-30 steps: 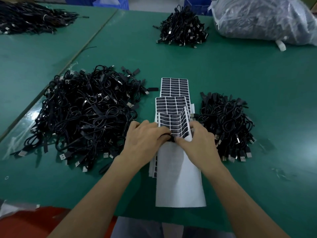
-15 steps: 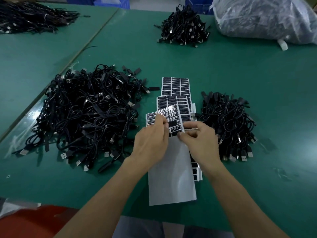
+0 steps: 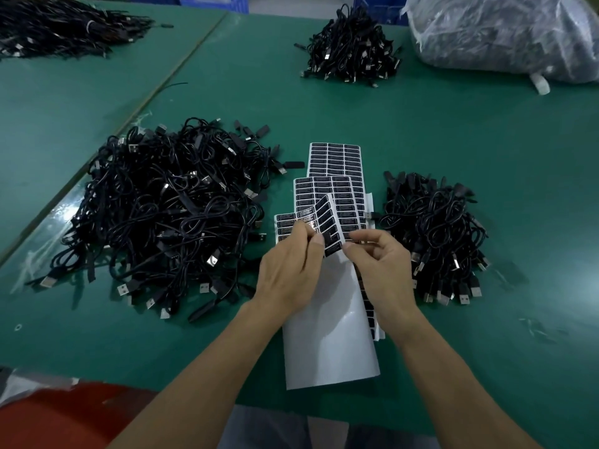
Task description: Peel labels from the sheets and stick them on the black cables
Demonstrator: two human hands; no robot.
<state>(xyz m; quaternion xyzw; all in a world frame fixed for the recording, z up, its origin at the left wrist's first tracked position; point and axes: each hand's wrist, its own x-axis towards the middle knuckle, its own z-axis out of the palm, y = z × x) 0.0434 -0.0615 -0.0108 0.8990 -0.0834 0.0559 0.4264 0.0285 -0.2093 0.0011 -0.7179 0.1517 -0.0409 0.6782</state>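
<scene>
We see left grip (image 3: 291,270) pinching curled label sheet (image 3: 325,218); right grip (image 3: 379,264) pinches its right edge. Nearest cable pile (image 3: 434,228) lies just right of right grip.

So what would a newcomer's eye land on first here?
Heaps of black cables on the green table: a big pile at left, a smaller pile at right and a far pile behind. In the middle, the left hand holds up a curled sheet of labels. The right hand pinches what looks like a peeled label beside it.
</scene>
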